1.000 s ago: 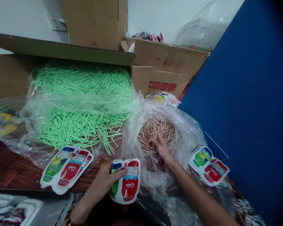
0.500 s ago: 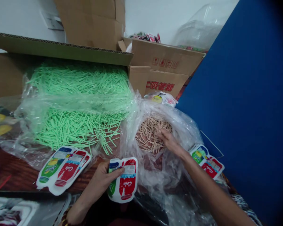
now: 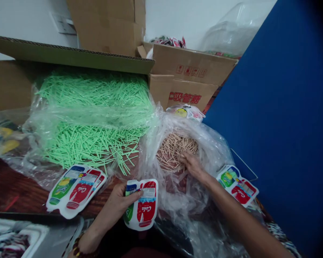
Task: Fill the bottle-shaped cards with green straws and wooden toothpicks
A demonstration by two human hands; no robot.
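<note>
My left hand (image 3: pixel 118 204) grips a bottle-shaped packet (image 3: pixel 142 208) printed with a red Cola bottle and a green one, held low in front of me. My right hand (image 3: pixel 191 164) reaches into a clear plastic bag (image 3: pixel 212 150) and rests with its fingers down on a heap of thin tan sticks (image 3: pixel 172 150). Whether those fingers have pinched any sticks I cannot tell.
A big pile of green sticks (image 3: pixel 91 118) spills from plastic in an open cardboard box (image 3: pixel 70 57). Stacks of the same packets lie at left (image 3: pixel 75 190) and right (image 3: pixel 237 184). More cartons (image 3: pixel 188 82) stand behind; a blue panel (image 3: pixel 280 107) walls the right.
My right hand has shifted about on the tan sticks, first to the right, then back down and nearer. The left hand keeps the packet nearly still.
</note>
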